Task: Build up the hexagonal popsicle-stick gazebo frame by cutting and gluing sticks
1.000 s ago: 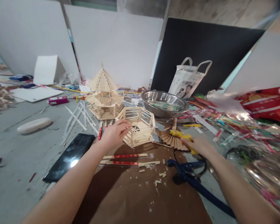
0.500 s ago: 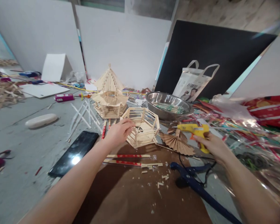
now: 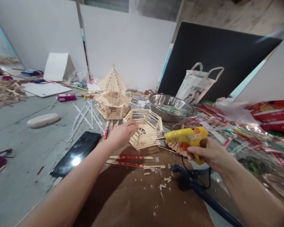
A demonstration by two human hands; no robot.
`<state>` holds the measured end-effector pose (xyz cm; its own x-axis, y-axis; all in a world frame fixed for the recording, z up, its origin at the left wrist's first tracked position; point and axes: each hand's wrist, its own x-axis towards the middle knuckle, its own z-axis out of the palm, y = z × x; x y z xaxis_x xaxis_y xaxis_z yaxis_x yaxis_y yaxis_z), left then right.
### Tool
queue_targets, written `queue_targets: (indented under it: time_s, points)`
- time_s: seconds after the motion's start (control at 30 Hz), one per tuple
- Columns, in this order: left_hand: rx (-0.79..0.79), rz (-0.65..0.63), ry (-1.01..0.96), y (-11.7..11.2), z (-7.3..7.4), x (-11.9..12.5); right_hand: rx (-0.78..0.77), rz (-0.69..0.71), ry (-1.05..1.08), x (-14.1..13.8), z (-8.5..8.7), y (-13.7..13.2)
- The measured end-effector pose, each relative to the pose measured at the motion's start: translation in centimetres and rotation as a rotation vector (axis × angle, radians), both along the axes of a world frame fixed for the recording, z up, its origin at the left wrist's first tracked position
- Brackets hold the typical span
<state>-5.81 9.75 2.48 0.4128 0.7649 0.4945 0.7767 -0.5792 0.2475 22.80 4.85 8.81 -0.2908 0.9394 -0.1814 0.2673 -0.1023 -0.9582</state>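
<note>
My left hand point(image 3: 124, 134) is closed at the left side of a six-sided frame of pale wooden sticks point(image 3: 145, 143), which sits on brown paper. Its fingertips pinch at the near left rim; what exactly is between them is hidden. My right hand point(image 3: 209, 153) grips a yellow hot glue gun point(image 3: 186, 136) with an orange trigger. The metal nozzle points left, close to the frame's right side. Behind the glue gun lies a pleated brown paper fan point(image 3: 174, 147), partly covered. Beyond the frame stands a pagoda-like model of wooden sticks point(image 3: 113, 94) with a pointed roof.
Red-wrapped chopsticks point(image 3: 132, 157) and stick scraps lie on the brown paper point(image 3: 132, 195). Blue-handled cutters point(image 3: 198, 189) rest at right. A phone point(image 3: 77, 153) lies left. A steel basin point(image 3: 172, 108) and a white bag point(image 3: 194, 85) stand behind, with wrappers heaped at right.
My right hand has brought the glue gun left and closer, so its nozzle is now near the stick frame. My left hand stays at the frame.
</note>
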Motion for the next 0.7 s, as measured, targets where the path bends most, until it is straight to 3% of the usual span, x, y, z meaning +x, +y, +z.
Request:
queue_targets:
  time_s: [0.33, 0.5, 0.7]
  points:
    - [0.008, -0.007, -0.067, -0.1, 0.4, 0.1, 0.265, -0.006, -0.193, -3.6, -1.3, 0.2]
    - [0.01, -0.02, -0.069, 0.0, 0.3, 0.0, 0.518, 0.026, -0.257, -4.1, -3.2, 0.7]
    - [0.008, -0.026, -0.092, 0.1, 0.3, -0.1, 0.625, 0.038, -0.385, -4.4, -4.6, 0.6]
